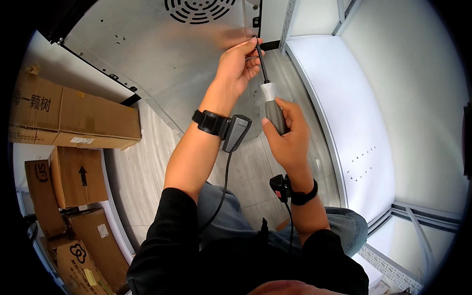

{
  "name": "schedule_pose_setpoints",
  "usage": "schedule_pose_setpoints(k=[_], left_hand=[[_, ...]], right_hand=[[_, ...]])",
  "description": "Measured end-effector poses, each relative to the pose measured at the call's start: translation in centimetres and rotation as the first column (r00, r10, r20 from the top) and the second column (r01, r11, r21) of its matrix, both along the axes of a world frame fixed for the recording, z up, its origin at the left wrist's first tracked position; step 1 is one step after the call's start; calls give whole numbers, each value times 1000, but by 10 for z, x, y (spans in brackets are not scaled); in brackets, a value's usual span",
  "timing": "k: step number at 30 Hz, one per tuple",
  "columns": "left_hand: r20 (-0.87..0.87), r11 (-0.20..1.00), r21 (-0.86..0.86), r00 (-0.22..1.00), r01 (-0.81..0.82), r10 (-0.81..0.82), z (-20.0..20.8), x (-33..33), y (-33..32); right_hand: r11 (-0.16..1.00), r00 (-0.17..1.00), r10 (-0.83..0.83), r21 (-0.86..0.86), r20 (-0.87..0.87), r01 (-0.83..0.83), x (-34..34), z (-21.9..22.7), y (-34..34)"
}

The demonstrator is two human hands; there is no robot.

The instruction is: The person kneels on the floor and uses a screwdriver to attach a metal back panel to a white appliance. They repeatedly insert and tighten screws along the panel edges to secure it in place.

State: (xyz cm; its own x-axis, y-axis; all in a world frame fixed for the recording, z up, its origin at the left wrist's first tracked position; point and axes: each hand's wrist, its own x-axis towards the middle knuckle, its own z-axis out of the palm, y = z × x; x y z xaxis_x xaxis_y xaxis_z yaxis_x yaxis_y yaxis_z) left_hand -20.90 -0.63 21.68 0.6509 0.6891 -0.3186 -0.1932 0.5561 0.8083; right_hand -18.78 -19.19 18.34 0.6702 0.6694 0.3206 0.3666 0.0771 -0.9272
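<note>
My right hand [291, 135] is wrapped round the grey handle of a screwdriver [274, 110] with a white collar and a dark shaft. The shaft points up and away, its tip at the right edge of a large metal panel [162, 64]. There my left hand [235, 66] has its thumb and forefinger pinched at the shaft's tip, with the other fingers curled beside the shaft. Those fingertips hide the tip, and I cannot make out whether a screw is there. Round vent slots [199, 7] show at the panel's top.
Cardboard boxes [83, 110] are stacked on the left. A white shelf [339, 108] with a metal frame runs along the right, and small dark specks [361, 164] dot its surface. Wood-look floor [147, 167] lies below. Cables [226, 184] hang from devices strapped to both my wrists.
</note>
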Motion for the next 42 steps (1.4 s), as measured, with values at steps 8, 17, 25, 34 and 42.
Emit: schedule_pose_setpoints(k=[8, 17, 25, 34, 42], left_hand=[[-14, 1000, 10, 1000, -18, 18, -5, 2, 5], [-11, 982, 117, 989, 147, -147, 4, -7, 6], [-106, 964, 224, 987, 143, -122, 4, -5, 2], [-114, 963, 212, 983, 165, -143, 4, -5, 3], [-129, 944, 223, 968, 242, -217, 11, -10, 0]], right_hand=[[996, 997, 35, -78, -75, -41, 4, 7, 1], [990, 907, 92, -59, -412, -128, 4, 22, -3], [987, 953, 80, -113, -292, -118, 2, 32, -10], [996, 920, 11, -76, -392, -45, -8, 25, -9], [968, 723, 160, -34, -671, -247, 1, 36, -16]])
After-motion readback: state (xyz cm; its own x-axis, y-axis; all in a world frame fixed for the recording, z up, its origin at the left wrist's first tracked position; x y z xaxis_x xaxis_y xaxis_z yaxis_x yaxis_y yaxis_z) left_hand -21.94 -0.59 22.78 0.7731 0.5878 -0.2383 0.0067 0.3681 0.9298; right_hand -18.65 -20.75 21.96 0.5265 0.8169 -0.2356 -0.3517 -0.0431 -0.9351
